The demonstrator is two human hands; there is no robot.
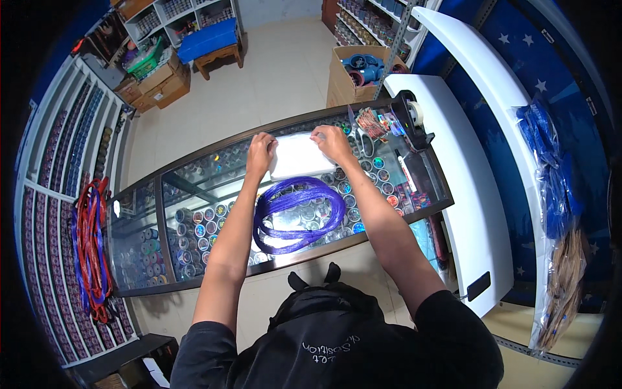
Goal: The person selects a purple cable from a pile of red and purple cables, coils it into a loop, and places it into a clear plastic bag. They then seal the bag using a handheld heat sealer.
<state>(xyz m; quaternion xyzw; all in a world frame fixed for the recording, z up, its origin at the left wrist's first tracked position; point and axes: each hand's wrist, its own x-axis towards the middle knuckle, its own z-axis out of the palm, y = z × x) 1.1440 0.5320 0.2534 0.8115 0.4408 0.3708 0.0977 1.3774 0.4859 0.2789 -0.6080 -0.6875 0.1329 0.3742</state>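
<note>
A bright white flat rectangular piece [295,157], like a sheet or thin bag, lies on the glass counter; glare hides its surface. My left hand [261,152] pinches its left side near the far corner. At the far right corner my right hand [332,144] is closed in a pinch too. Just nearer to me, a loose coil of shiny purple cord [338,211] rests on the glass in a wide oval, its strands bundled together. Neither hand touches the coil.
Round spools fill the glass display counter [194,172]. Scissors [366,141], a tape dispenser [412,120] and a marker [407,172] lie at its right end. A phone [479,286] rests on the white surface [453,136] at right. Red and purple coils [92,249] hang at left.
</note>
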